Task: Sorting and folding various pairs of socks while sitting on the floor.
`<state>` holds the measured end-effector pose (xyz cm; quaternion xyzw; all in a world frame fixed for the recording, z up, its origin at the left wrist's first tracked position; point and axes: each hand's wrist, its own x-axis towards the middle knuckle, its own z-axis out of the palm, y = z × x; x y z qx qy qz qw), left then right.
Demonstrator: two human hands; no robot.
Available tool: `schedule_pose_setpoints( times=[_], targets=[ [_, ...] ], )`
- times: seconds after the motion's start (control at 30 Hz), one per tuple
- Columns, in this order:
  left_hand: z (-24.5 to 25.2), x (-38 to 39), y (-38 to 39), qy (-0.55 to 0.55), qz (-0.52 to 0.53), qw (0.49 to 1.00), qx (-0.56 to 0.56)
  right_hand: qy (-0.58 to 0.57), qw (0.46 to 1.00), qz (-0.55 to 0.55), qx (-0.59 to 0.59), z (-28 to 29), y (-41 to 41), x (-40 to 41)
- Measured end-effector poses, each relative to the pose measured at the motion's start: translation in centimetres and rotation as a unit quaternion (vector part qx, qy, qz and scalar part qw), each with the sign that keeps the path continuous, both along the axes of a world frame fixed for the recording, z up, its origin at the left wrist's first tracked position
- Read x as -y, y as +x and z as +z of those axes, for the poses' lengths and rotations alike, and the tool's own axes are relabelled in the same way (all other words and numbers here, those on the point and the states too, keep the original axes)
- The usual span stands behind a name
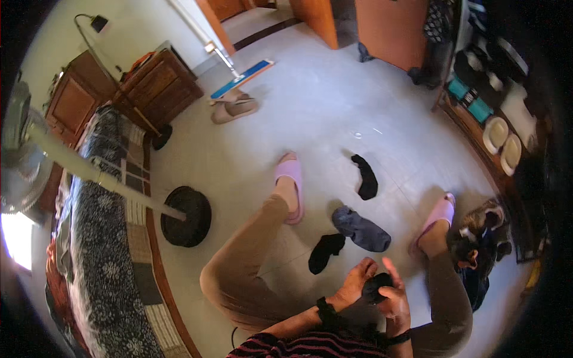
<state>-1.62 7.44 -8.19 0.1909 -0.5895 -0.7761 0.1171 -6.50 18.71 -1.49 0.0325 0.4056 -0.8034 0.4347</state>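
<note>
Between my two hands, low and right of centre, is a balled black cloth item, perhaps a rolled sock. My left hand grips its left side, and my right hand holds it from the right with the index finger raised. On the floor past my hands, a black sock lies beside a dark grey sock. Farther off, another black sock lies on its own.
Pink slippers are on my feet. A fan's round black base stands left, near the bed. A flat mop and beige slippers are ahead. A shoe rack and a cat are right.
</note>
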Motion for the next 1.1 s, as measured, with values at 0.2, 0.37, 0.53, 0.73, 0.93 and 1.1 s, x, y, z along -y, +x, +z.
schedule_pose_setpoints(
  times=[0.2,0.37,0.53,0.73,0.93,1.1],
  targets=[
    [1.2,2.1,1.9,-0.109,-0.035,0.988,0.1,0.162,0.959,0.009,-0.233,-2.2,-0.7,1.2],
    [1.1,2.6,3.0,-0.089,0.027,0.991,0.097,0.235,0.915,0.072,-0.321,-1.2,0.3,3.2],
    [1.2,4.7,3.4,-0.013,0.061,0.994,0.091,0.172,0.947,-0.012,-0.27,-0.7,0.7,4.3],
    [0.4,11.9,4.8,0.157,0.254,0.954,0.028,0.074,0.98,-0.047,-0.18,0.0,-0.1,4.1],
    [4.0,14.7,5.5,0.315,0.359,0.878,0.002,0.043,0.98,-0.007,-0.193,-1.3,-1.0,1.4],
    [2.5,16.4,7.1,0.329,0.328,0.884,-0.05,0.012,0.994,0.055,-0.099,-0.4,-0.7,-0.8]
  ],
)
